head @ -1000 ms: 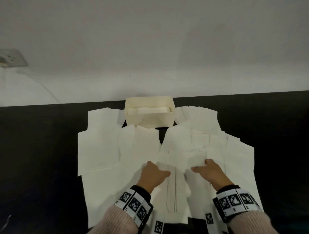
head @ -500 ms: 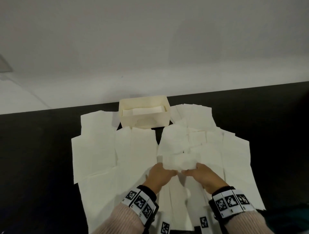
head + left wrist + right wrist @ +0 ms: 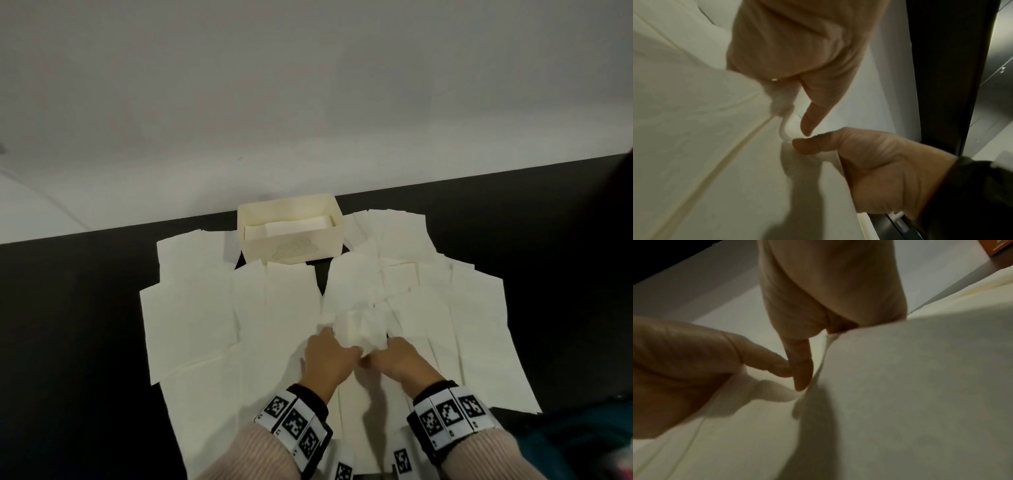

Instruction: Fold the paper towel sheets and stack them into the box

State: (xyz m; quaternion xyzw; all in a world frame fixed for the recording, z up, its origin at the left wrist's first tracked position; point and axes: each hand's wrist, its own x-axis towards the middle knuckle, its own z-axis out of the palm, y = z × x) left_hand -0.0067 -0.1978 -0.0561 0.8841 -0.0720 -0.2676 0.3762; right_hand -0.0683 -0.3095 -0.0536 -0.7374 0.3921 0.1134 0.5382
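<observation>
While my two hands meet at the middle of the spread, I have one paper towel sheet (image 3: 356, 329) bunched up between them, raised a little off the layer beneath. My left hand (image 3: 330, 359) pinches its near edge between thumb and curled fingers; the left wrist view shows the thin white edge caught right at my thumb tip. My right hand (image 3: 399, 358) grips the same sheet just beside it, fingers curled over the paper, index finger pointing down toward the fold. I hold both corners close together because I judge that bringing the edges to meet is what makes a clean half-fold, and keeping the sheet lifted stops it from dragging the loose sheets (image 3: 191, 301) lying under and around it.

Those unfolded sheets cover much of the black table (image 3: 68, 342), overlapping one another to my left and right. Against the wall at the far edge of the table stands the box (image 3: 291, 245), open-topped, with what looks like folded paper already lying inside. It is well apart from my hands, so I expect a forward reach once this fold is pressed flat.

Compared with a second ago, my hands have come together: then they lay apart and flat on the paper, pressing it down. Half a second ago they were already close, starting to gather the sheet; now it is crumpled higher between them.
</observation>
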